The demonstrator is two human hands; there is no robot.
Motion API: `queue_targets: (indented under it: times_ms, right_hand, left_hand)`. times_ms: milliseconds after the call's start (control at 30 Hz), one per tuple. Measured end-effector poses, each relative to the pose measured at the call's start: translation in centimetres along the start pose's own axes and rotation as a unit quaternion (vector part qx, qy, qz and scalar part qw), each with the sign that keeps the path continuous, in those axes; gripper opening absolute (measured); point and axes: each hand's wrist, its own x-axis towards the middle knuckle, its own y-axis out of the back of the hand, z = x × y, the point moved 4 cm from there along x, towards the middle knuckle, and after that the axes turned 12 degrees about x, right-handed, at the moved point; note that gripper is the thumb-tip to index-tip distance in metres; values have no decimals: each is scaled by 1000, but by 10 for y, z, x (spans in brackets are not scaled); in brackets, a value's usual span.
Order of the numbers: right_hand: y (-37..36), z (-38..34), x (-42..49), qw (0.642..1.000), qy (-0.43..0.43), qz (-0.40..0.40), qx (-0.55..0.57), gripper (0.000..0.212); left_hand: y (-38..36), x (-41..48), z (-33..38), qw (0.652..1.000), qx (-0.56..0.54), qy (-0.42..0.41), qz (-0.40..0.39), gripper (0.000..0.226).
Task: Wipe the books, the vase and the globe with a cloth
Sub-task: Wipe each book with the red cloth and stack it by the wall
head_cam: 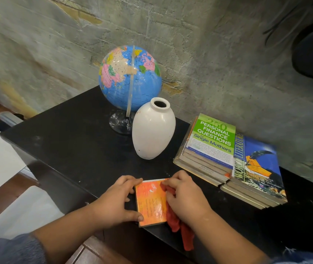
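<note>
- Fingers of the left hand [113, 201] clasp the orange book [150, 202]; right hand [186, 199] fingers clutch a red cloth [178, 223] against it.
- Probably early: stacked books [216, 138], vase [152, 130] and globe [129, 77] still wait.

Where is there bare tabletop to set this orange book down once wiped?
The widest bare patch of the black table lies left of the globe and vase. A narrower strip runs between the vase and the orange book. The right side is crowded: the green-topped stack and the blue-topped stack touch.
</note>
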Motion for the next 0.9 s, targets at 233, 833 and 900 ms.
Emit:
queue_targets:
  times_ms: [233, 833, 900]
  right_hand:
    - [5, 6, 7, 1000, -7, 1, 5, 28]
    - [-7, -14, 12, 998, 33, -48, 33, 30]
    - [-4, -11, 17, 999, 11, -19, 34, 30]
  left_hand:
    - [0, 1, -1, 1000, -6, -1, -2, 102]
    - [0, 1, 1, 1000, -2, -7, 8, 102]
    - [1, 0, 1, 1000, -3, -5, 7, 102]
